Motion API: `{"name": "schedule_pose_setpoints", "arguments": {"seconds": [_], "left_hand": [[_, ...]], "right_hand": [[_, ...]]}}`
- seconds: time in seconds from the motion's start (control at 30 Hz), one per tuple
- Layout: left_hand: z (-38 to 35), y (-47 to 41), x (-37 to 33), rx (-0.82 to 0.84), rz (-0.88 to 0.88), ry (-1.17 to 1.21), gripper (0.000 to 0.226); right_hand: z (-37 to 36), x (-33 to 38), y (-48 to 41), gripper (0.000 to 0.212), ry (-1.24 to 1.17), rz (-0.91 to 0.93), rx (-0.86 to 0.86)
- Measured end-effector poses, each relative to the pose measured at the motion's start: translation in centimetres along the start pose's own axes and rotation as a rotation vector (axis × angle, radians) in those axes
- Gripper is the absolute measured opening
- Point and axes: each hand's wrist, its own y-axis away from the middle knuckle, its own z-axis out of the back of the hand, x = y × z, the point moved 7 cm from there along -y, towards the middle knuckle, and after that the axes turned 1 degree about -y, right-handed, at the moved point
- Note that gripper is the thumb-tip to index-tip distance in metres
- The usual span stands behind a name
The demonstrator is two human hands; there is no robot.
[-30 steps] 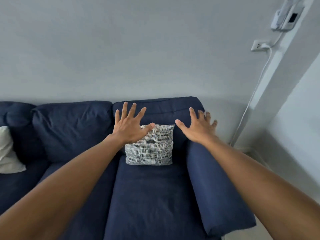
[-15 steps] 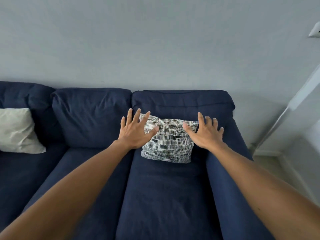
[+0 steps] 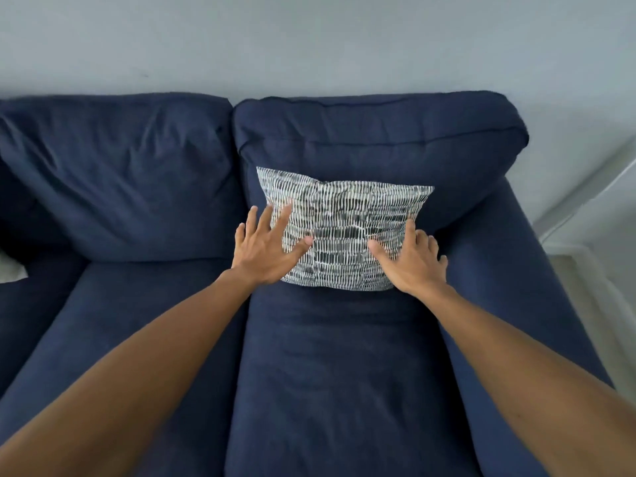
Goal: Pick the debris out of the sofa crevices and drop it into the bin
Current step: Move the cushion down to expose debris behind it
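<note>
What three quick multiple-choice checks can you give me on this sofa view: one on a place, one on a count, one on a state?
1. Where does the patterned cushion sit?
A. On the floor
B. Against the right-hand back cushion of the sofa
C. On the armrest

2. How many hands are at the patterned cushion?
A. None
B. One
C. Two

3. What state are the hands in?
A. Open, fingers spread
B. Closed in fists
C. Each pinching debris

Answers:
1. B, it leans on that navy back cushion, standing on the seat cushion.
2. C, the left hand is at its left edge and the right hand at its lower right.
3. A, both show spread fingers and hold nothing; no debris or bin is in view.
</note>
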Motion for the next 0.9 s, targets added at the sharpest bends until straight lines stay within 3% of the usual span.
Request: {"name": "schedule_pose_setpoints", "arguments": {"seconds": [0.27, 0.47, 0.9], "left_hand": [[-8.7, -5.8, 5.0, -0.055, 0.053, 0.103, 0.088], [-13.1, -8.6, 6.0, -0.047, 0.060, 0.435, 0.097], [-8.8, -5.8, 3.3, -0.213, -0.025, 0.538, 0.081]], "right_hand": [[-8.5, -3.6, -6.6, 0.114, -0.141, -0.093, -0.045], [-11.8, -4.7, -10.0, 0.119, -0.443, -0.104, -0.080], [-9.1, -4.8, -7.1, 0.113, -0.559, -0.022, -0.168]]}}
